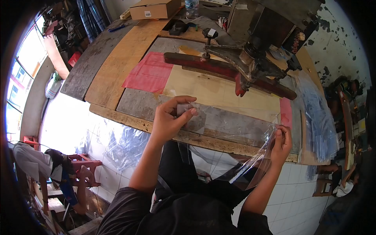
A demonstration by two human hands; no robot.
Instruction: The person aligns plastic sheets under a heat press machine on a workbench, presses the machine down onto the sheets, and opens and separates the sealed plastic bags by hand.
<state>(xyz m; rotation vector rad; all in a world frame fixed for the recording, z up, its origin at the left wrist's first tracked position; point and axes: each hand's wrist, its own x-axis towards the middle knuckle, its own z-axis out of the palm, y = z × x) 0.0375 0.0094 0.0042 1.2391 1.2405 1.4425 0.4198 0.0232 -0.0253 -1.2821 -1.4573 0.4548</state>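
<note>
A clear plastic sheet [239,129] stretches between my two hands above the front edge of the worktable. My left hand [176,115] has its thumb and index finger closing on the sheet's left end. At the right end, my right hand [282,141] pinches the sheet, and part of it hangs below the table edge. Beyond my hands lies a cream-coloured sheet [223,88] with a pink piece [150,72] at its left. Over it stands a machine's long red and dark metal bar [231,73].
The press head [250,55] rises at the back. A stack of clear plastic pieces [319,113] lies at the right. A cardboard box [154,9] and a bottle [192,8] stand at the back. More plastic [121,145] is on the floor. Other people are partly visible at both sides.
</note>
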